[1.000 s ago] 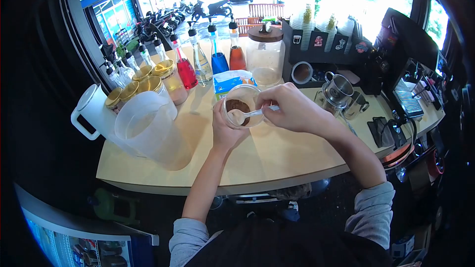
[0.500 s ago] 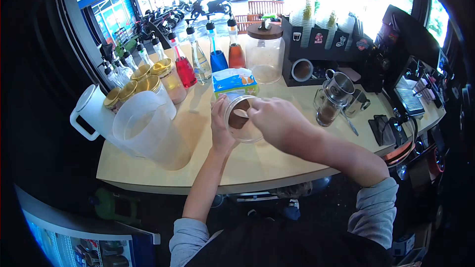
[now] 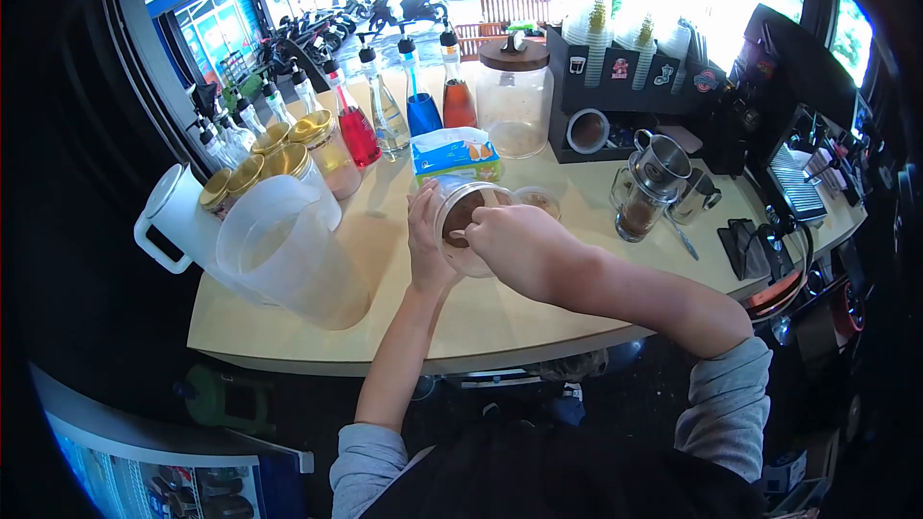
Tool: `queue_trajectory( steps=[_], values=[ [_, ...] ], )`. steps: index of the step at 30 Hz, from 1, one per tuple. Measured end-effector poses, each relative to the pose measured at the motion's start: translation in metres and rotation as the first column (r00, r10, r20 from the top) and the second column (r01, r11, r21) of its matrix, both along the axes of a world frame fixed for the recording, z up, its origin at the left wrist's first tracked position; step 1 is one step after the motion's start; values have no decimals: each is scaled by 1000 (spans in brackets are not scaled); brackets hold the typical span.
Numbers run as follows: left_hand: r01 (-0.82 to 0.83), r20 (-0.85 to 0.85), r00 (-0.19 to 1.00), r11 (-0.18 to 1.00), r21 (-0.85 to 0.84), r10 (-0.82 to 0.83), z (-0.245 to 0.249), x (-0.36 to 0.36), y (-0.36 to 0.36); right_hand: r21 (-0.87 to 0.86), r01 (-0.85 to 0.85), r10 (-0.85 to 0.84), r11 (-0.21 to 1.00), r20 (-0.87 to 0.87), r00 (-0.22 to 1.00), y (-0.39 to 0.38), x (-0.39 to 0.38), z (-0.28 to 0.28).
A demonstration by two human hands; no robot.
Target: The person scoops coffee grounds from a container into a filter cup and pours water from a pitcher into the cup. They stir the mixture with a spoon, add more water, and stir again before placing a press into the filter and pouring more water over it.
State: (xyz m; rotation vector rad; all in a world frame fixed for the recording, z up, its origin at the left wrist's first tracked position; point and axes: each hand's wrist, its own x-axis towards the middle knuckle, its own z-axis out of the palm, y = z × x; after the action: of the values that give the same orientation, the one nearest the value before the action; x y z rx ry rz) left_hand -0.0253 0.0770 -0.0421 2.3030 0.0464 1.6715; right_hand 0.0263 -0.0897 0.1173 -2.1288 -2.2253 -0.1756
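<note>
My left hand (image 3: 423, 231) is wrapped round the side of a clear jar (image 3: 488, 267), tilted so its mouth faces me. Brown powder (image 3: 465, 216) lies inside. My right hand (image 3: 519, 245) is closed on a pale scoop (image 3: 460, 234), whose end sits within the jar's mouth; its handle is hidden by my fingers. Just behind the right hand, a round clear lid or shallow dish (image 3: 538, 200) rests on the table. A blue and green tissue pack (image 3: 454, 156) stands right behind the jar.
A metal drip filter (image 3: 661, 165) sits on a glass mug (image 3: 635, 216) at right, beside a metal pitcher (image 3: 696, 196) and a spoon (image 3: 683, 238). At left stand a large frosted pitcher (image 3: 298, 259), a white jug (image 3: 178, 216) and gold-lidded jars (image 3: 312, 127). Syrup bottles (image 3: 421, 108) line the back.
My right hand has moved slightly left and down, taking the scoop lower in the jar. The lid or dish behind it now shows. My left hand keeps its hold.
</note>
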Motion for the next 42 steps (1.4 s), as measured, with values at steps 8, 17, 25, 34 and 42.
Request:
queue_trajectory(
  steps=[8, 17, 25, 34, 42],
  values=[
    [98, 37, 995, 971, -219, -92, -8, 7, 3, -6, 1, -2, 1000, -277, 961, 4, 30, 5],
    [3, -22, 1000, 987, -158, -7, 8, -3, -5, 42, -8, 35, 999, -674, 738, 7, 79, 16],
    [-60, -42, 998, 981, -182, 54, 13, -5, -7, -83, 64, -102, 994, -908, 407, -2, 107, 17],
    [-43, -61, 998, 977, -208, 31, 13, -5, -10, -55, 145, -101, 988, -938, 331, -19, 118, 14],
    [175, 60, 984, 863, -475, -166, 14, 5, -25, 44, 183, 2, 982, -974, 225, -45, 137, 34]
  ],
)
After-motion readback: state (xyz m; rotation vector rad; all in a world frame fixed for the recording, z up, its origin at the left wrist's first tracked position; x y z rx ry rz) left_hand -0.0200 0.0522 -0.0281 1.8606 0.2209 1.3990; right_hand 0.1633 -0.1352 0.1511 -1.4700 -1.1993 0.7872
